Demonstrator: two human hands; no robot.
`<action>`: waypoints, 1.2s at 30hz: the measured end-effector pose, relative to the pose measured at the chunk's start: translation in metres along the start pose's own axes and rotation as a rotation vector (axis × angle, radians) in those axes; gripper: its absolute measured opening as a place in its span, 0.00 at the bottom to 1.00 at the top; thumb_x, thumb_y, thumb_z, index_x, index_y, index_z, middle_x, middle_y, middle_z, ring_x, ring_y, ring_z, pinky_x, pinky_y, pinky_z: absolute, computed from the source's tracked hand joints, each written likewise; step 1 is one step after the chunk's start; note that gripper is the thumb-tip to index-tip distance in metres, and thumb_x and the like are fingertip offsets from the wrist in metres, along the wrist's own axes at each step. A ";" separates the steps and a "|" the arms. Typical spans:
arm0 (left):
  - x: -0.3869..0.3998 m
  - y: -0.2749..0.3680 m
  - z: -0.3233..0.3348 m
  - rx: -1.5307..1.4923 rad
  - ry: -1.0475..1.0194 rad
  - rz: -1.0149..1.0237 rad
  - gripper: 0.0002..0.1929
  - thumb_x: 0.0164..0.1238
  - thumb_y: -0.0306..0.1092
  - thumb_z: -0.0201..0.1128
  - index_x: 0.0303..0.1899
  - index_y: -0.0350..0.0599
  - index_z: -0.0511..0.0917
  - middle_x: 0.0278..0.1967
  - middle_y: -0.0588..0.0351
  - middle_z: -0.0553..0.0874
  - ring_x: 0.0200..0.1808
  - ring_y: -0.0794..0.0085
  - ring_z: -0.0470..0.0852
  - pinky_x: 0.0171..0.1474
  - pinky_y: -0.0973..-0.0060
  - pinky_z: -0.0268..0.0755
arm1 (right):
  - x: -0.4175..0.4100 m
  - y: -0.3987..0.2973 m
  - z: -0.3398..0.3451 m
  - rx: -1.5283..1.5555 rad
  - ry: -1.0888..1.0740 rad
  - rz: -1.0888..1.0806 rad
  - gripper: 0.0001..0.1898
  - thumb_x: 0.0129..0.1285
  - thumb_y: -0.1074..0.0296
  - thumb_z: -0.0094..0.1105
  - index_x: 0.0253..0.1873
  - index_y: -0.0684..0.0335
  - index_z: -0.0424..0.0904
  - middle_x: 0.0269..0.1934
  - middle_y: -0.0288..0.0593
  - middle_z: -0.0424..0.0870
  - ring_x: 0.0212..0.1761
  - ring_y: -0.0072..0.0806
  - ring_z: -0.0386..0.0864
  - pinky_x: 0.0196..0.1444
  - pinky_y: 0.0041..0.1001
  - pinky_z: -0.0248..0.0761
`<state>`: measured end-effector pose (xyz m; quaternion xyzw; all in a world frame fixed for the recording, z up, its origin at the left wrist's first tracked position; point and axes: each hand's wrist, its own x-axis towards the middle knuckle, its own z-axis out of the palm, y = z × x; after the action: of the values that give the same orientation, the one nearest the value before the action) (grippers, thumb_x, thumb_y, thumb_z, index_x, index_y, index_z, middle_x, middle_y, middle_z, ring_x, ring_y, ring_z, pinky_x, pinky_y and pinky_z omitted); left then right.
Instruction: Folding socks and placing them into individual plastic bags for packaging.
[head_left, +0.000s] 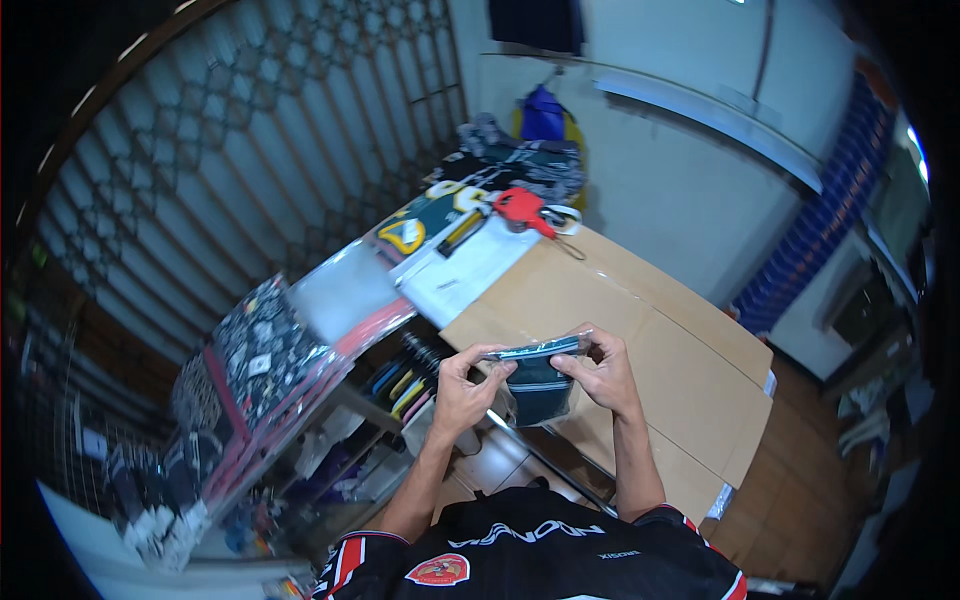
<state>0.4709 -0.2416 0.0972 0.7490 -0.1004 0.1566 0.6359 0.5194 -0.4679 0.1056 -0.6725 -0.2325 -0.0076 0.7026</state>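
Between my two hands, in the lower middle of the head view, is a folded dark green striped fabric item in a clear plastic bag (538, 390). My left hand (474, 386) pinches the bag's upper left edge between thumb and fingers. On the upper right edge, the thumb and fingers of my right hand (602, 371) grip the same bag. The package hangs in front of my chest, over the near edge of a table covered with a brown cardboard sheet (675, 360). Whether the bag is sealed I cannot tell.
A red tape dispenser (519, 210), a yellow-and-black cutter (463, 232) and white plastic packaging (457, 277) lie at the table's far end. Plastic-wrapped patterned fabric (262, 360) is stacked on the left. Behind stands a folding metal gate (247, 157); folded clothes (525, 165) are piled near the wall.
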 end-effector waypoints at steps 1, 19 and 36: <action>-0.013 0.001 -0.014 -0.027 0.042 -0.042 0.09 0.71 0.25 0.71 0.49 0.33 0.87 0.39 0.58 0.91 0.42 0.80 0.86 0.49 0.79 0.79 | -0.001 0.001 0.015 0.008 -0.045 -0.005 0.10 0.62 0.71 0.78 0.42 0.66 0.84 0.33 0.34 0.85 0.36 0.16 0.79 0.44 0.23 0.74; -0.338 0.044 -0.226 0.015 1.018 -0.269 0.08 0.71 0.29 0.74 0.44 0.34 0.90 0.34 0.57 0.92 0.34 0.82 0.86 0.39 0.82 0.79 | -0.097 0.000 0.361 0.189 -0.815 0.248 0.08 0.67 0.69 0.75 0.39 0.65 0.84 0.31 0.29 0.84 0.32 0.11 0.75 0.35 0.20 0.69; -0.490 0.021 -0.319 -0.711 1.144 -0.068 0.46 0.78 0.74 0.41 0.75 0.38 0.65 0.68 0.41 0.80 0.69 0.54 0.80 0.70 0.57 0.74 | -0.059 -0.008 0.658 0.493 -0.848 0.713 0.10 0.67 0.62 0.74 0.36 0.55 0.80 0.20 0.27 0.74 0.14 0.14 0.65 0.15 0.21 0.56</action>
<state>-0.0264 0.0448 -0.0151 0.2958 0.2303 0.4662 0.8013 0.2558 0.1371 0.0848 -0.4709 -0.2472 0.5509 0.6431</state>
